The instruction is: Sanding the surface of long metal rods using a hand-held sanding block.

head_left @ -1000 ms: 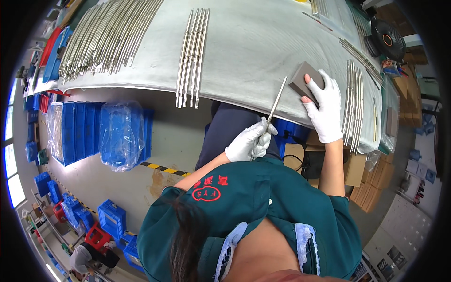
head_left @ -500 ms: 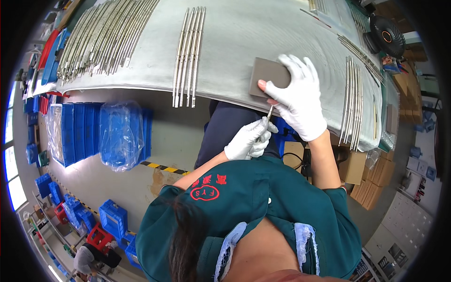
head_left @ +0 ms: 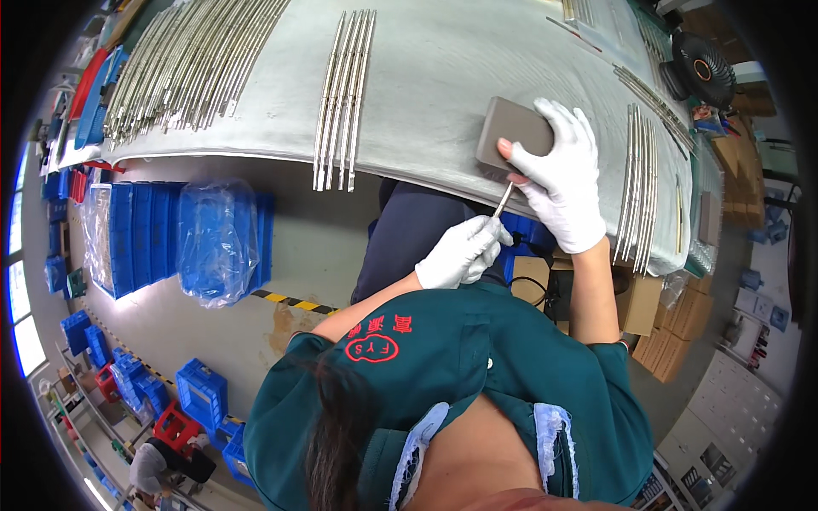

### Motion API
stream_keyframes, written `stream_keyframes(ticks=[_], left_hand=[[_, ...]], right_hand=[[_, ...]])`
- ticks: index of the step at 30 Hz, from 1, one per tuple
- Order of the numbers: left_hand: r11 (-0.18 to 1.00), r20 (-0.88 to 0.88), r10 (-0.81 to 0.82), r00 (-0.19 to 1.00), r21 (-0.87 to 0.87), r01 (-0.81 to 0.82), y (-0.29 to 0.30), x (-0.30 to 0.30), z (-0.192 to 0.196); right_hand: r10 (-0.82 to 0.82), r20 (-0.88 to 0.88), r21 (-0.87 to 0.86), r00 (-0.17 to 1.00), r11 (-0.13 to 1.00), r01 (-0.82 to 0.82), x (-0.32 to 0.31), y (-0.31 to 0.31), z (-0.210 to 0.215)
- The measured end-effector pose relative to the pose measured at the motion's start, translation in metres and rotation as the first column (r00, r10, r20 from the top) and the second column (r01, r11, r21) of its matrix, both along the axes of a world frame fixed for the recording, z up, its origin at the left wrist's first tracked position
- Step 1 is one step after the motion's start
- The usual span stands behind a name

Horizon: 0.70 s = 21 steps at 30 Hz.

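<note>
My white-gloved left hand (head_left: 460, 254) is closed around a thin metal rod (head_left: 504, 200) just off the table's near edge. The rod slants up and to the right, its far end at my right hand's fingertips. My right hand (head_left: 565, 194), also gloved but with bare fingertips showing, grips a grey-brown sanding block (head_left: 516, 132) at the table edge. The thumb lies over the block's top face and the long fingers reach along its far right side. Whether the rod's tip touches the block is hidden by the fingers. The rest of the rod is inside my left hand.
On the grey-covered table (head_left: 426, 102) lie a small set of metal rods (head_left: 345, 98), a large row of rods (head_left: 192, 64) at far left, and another set (head_left: 637, 187) at right. A black fan (head_left: 700, 68) stands far right. Blue crates (head_left: 145, 238) sit on the floor at left.
The sanding block and my right hand have shifted right. My left hand has moved slightly right, and more of the rod shows between the hands.
</note>
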State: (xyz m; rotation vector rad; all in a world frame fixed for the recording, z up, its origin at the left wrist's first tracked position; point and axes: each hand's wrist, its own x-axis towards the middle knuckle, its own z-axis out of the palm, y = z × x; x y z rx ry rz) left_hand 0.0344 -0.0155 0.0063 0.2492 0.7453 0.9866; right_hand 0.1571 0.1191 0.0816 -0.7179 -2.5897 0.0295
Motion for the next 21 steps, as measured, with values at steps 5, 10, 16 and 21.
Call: stream_keyframes(ticks=[5,10,16,21], left_hand=[[1.000,-0.012,0.020,1.000,0.003,-0.020,0.000,0.000,0.002],[0.991,-0.022,-0.116,0.993,0.064,0.117,-0.031,-0.007,-0.024],[0.993,0.032,-0.024,0.999,0.120,0.020,-0.021,-0.016,-0.006],[0.994,0.109,0.093,0.990,0.040,-0.098,0.006,-0.023,0.014]], right_hand=[[-0.178,0.005,0.065,0.984,0.982,0.177,0.057,0.012,0.000],[-0.331,-0.031,-0.121,0.943,0.938,0.325,0.058,-0.001,-0.003],[-0.351,0.174,-0.176,0.920,0.908,0.379,0.058,0.001,-0.004],[-0.318,0.115,-0.303,0.941,0.891,0.338,0.059,-0.001,-0.001]])
